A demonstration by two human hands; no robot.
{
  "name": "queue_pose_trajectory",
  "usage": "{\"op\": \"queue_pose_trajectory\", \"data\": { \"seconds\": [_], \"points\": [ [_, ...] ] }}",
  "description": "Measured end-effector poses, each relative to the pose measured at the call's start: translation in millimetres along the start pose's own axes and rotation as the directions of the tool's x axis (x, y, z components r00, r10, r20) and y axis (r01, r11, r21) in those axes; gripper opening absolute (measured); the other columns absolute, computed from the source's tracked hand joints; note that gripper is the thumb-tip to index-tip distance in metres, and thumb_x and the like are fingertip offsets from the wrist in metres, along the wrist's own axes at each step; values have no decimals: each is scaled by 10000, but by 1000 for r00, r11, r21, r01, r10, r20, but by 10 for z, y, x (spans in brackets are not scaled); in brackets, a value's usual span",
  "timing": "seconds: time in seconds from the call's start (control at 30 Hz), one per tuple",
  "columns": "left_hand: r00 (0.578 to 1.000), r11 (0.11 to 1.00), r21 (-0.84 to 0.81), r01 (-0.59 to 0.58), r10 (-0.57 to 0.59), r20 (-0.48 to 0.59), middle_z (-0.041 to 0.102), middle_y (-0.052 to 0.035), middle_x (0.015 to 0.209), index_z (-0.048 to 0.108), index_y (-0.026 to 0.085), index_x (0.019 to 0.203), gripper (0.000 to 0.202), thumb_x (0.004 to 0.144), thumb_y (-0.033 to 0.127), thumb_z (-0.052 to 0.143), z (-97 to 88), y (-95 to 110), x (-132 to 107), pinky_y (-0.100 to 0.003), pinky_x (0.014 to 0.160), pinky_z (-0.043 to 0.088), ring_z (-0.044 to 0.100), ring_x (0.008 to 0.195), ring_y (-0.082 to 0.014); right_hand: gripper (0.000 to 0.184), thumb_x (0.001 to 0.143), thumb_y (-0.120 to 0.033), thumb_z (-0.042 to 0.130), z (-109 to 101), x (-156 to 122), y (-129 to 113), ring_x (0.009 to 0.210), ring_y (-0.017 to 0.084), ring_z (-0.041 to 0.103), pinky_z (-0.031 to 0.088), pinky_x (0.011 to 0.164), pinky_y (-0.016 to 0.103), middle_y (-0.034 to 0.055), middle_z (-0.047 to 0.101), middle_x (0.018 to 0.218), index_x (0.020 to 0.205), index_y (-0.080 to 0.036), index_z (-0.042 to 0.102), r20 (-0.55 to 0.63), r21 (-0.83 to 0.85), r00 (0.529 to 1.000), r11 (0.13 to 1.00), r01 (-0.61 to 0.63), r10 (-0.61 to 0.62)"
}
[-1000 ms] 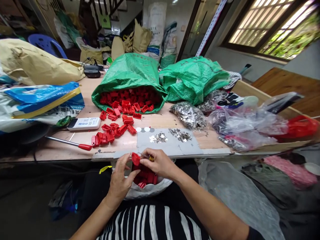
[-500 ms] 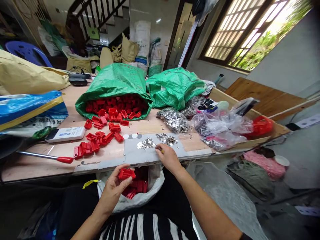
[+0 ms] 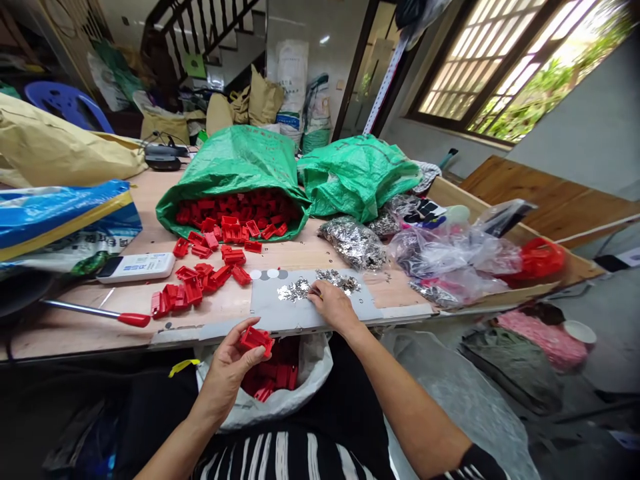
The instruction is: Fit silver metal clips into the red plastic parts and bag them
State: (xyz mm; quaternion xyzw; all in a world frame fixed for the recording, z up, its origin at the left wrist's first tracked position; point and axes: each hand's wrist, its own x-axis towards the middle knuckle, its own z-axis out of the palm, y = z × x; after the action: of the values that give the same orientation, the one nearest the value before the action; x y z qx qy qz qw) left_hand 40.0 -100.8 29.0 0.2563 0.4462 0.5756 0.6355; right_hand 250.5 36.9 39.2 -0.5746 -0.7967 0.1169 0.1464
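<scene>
My left hand (image 3: 231, 363) grips a red plastic housing (image 3: 256, 340) between thumb and fingers, its hollow side partly showing. Just below it, a white sack (image 3: 313, 380) on my lap holds more red housings (image 3: 280, 377). Over the grey mat (image 3: 270, 317) at the table's front edge, my right hand (image 3: 333, 305) has its fingertips pinched together at a pile of small shiny metal pieces (image 3: 295, 289). Whatever lies between those fingertips is hidden. Another heap of metal pieces (image 3: 345, 283) lies just behind this hand.
Red housings spill from a green sack (image 3: 240, 157) onto the table. A second green sack (image 3: 357, 173) and a clear bag of metal pieces (image 3: 353, 243) stand right of it. Left are a white device (image 3: 137, 267) and a red-tipped lever (image 3: 134, 319). A box (image 3: 560, 280) holds plastic bags.
My right hand's fingertips have moved slightly left and back, against the left metal pile, and curled closer together. The left hand still holds the red housing, tilted a little differently. The view has shifted slightly.
</scene>
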Motion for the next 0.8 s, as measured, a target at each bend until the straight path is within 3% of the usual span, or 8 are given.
{"op": "queue_pose_trajectory", "data": {
  "seconds": [0.13, 0.4, 0.63, 0.8],
  "points": [
    [999, 999, -11, -38, 38, 22, 721, -30, 967, 548, 232, 1225, 578, 692, 244, 771, -17, -35, 23, -283, 808, 536, 686, 865, -173, 38, 858, -177, 562, 31, -9, 17, 820, 160, 559, 372, 710, 250, 27, 630, 881, 860, -203, 589, -21, 18, 1000, 1000, 19, -18],
    [999, 997, -72, 21, -17, 46, 714, -53, 1053, 555, 252, 1270, 584, 720, 278, 749, 39, 53, -59, -303, 854, 530, 691, 913, -196, 81, 861, -181, 544, 35, 1, 70, 850, 168, 583, 400, 750, 258, 36, 653, 915, 873, -205, 621, -65, 70, 997, 997, 44, -39],
    [996, 994, -69, 88, -89, -17, 721, -54, 987, 496, 254, 1339, 686, 708, 306, 758, 28, 58, -110, -284, 774, 556, 702, 872, -208, 119, 877, -218, 515, -286, -42, 471, 852, 182, 610, 420, 733, 267, 51, 683, 913, 901, -191, 628, -178, 42, 974, 990, -132, 138],
    [993, 992, -75, 105, -108, -42, 723, -62, 958, 537, 230, 1300, 675, 676, 321, 777, 104, -14, -132, -272, 751, 558, 702, 866, -216, 109, 868, -232, 548, -377, -101, 588, 841, 186, 610, 408, 708, 261, 47, 682, 893, 881, -200, 652, -161, -31, 970, 981, -189, 182]
  ]
}}
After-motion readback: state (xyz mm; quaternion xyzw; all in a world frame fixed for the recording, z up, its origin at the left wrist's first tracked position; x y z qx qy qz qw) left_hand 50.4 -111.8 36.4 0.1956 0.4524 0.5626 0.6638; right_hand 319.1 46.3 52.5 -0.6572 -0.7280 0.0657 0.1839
